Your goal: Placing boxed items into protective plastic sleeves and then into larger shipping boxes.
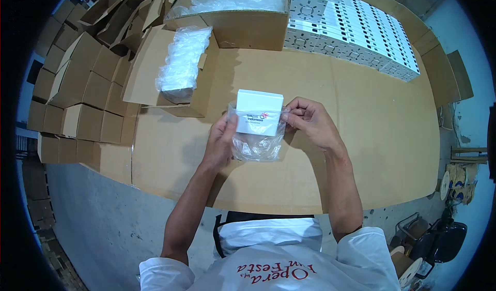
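In the middle of the frame, two hands hold a small white box that sits partway inside a clear plastic bag. The top of the box sticks up out of the bag, and the bottom of the bag hangs loose and crinkled below it.

The left hand has its fingers closed on the left edge of the bag, right beside the box. The right hand has its fingers pinched on the right edge of the bag, near the top.

Under the hands is a big surface covered with brown cardboard. In the upper left of the frame, a pile of clear bags lies on a flat piece of cardboard. Above it, at the top middle, an open brown carton is full of more clear plastic. In the upper right, many white boxes stand in neat rows. Along the left edge, lots of folded brown cartons are stacked together.
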